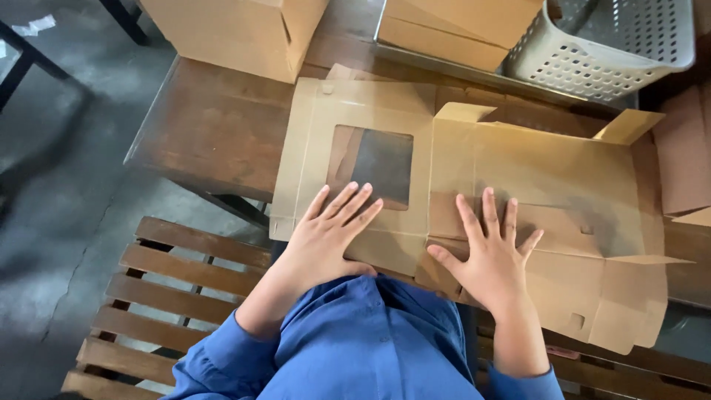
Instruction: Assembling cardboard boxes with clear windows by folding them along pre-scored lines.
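Observation:
A flat, unfolded brown cardboard box blank (533,170) lies across the dark wooden table (215,126). Its left panel has a square clear window (374,159). My left hand (329,233) lies flat with fingers spread on the panel just below the window. My right hand (492,252) presses flat with fingers spread on the middle panels near the front edge. Small flaps (629,126) stand up along the blank's far side. My blue sleeves (348,341) fill the bottom centre.
A closed cardboard box (237,30) stands at the back left, and more cardboard (452,26) lies beside a white perforated plastic basket (615,44) at the back right. A slatted wooden bench (170,289) is beneath me, over a grey concrete floor (59,170).

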